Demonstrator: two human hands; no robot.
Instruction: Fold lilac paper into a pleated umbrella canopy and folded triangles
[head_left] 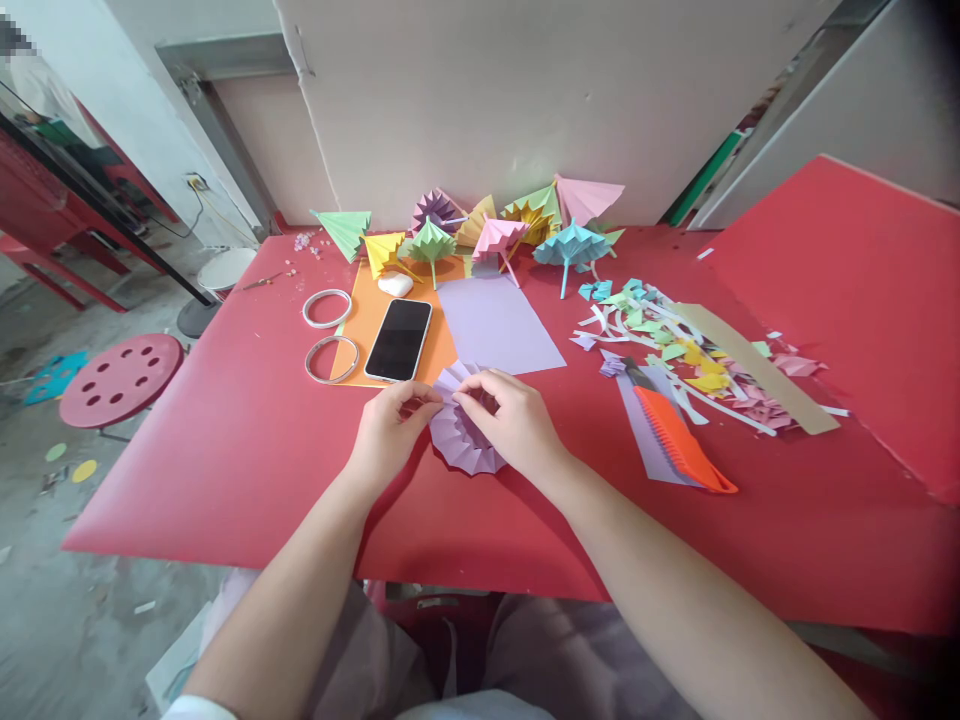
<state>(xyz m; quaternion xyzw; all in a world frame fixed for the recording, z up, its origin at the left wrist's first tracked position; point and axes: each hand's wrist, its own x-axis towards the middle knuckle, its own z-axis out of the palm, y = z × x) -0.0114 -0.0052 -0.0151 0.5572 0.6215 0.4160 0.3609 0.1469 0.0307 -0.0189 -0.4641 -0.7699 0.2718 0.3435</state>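
Observation:
A pleated lilac paper fan (pixel 466 450), spread almost into a full ring, is between my two hands above the red table (pixel 225 430). My left hand (pixel 394 425) pinches its left side with thumb and forefinger. From the right, my right hand (pixel 510 415) pinches the upper part near the middle. Part of the paper is hidden behind my fingers. Just beyond my hands lie a smartphone (pixel 399 340) with a dark screen, orange paper (pixel 442 340) under it, and a flat lilac sheet (pixel 502 325).
Several folded paper umbrellas (pixel 574 245) stand along the back. Two tape rolls (pixel 331 360) lie left of the phone. On the right are paper scraps (pixel 697 360), an orange-handled cutter (pixel 679 440) and a raised red board (pixel 847 310). A pink stool (pixel 121 380) stands at left; a person (pixel 56 100) is behind.

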